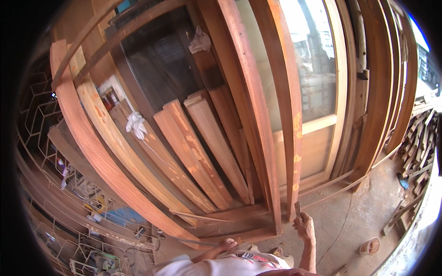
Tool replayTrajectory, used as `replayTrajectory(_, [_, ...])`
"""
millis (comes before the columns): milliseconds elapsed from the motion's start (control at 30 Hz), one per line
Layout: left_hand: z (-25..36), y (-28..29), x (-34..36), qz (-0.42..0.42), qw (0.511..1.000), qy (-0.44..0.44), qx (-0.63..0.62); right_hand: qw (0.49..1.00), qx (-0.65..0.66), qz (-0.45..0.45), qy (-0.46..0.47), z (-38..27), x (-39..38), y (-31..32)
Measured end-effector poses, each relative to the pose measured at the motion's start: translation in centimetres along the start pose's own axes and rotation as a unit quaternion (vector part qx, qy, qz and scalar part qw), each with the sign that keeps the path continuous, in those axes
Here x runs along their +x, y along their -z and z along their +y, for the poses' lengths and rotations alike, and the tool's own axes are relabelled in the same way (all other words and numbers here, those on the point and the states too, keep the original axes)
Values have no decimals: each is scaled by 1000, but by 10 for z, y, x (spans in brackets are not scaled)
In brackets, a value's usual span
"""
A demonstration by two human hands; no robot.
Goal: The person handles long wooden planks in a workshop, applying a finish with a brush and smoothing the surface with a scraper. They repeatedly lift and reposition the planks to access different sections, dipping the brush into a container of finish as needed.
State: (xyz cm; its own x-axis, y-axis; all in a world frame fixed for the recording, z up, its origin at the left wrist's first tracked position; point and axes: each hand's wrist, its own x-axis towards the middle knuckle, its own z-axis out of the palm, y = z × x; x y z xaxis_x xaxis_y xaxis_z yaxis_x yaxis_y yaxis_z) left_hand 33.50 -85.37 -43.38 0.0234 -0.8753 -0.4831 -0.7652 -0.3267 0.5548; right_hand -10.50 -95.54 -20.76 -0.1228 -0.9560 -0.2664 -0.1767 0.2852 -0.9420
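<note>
In the head view, my right hand [304, 223] is raised in front of the upright wooden frame post [294, 152], gripping a small flat dark tool [298, 209], perhaps a scraper. My left hand [228, 244] is low in the middle, fingers curled beside the frame's bottom member [255, 235]; what it holds is hard to make out. Left of that, a long reddish plank [106, 161] leans at a slant with a pale plank [119, 138] beside it. Several shorter boards [179, 142] stand behind them, some with orange patches.
A glazed door [317, 69] stands behind the frames. White crumpled cloth with a cord [136, 124] hangs left of centre. Metal grilles [41, 106] line the left side. A pile of wooden offcuts [414, 142] and a round basket-like container [369, 247] sit at the right.
</note>
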Motion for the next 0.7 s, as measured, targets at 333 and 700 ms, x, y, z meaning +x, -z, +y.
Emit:
replayTrajectory(333, [-49, 1, 39, -157, 984, 81, -23, 984, -13, 128, -120, 53, -94, -4])
replayTrajectory(700, [-116, 15, 71, -149, 986, -50, -56, 983, -165, 33, -66, 21, -130, -84])
